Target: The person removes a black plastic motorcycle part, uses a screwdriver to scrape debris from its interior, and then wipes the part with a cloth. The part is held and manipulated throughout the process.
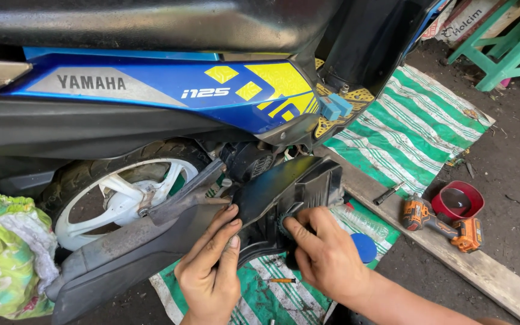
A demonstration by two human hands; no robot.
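Both hands sit right at the bottom of the shot: the left hand (210, 265) lies flat, fingers (227, 232) stretched out and pressed against the lower edge of a black plastic cover (284, 189) on the scooter's side, not gripping, more like bracing it. At about 3 o'clock from it, the right hand (323, 253) has its fingers curled onto the rear edge of that same cover, pinching a small dark bit I honestly can't make out, maybe a clip or fastener. That cover sits just below the blue and yellow side panel (170, 87) and at 3 o'clock from the rear wheel (121, 195) with its white rim. Under the hands there's a green striped mat (416, 129) on the dirt floor, with a small screw or bit (280, 280) lying loose right between the wrists. Over at 3 o'clock a wooden plank (489, 274) carries an orange cordless driver (440, 222), a red bowl (458, 201) just beside it and a screwdriver (387, 194) nearby. A floral cloth bundle (4, 259) sits at 9 o'clock. What'd worry me: that plastic looks like it could crack at a tab if pulled unevenly with one side still caught, and that loose little piece on the mat could easily get knocked off by a wrist and vanish into the dirt.
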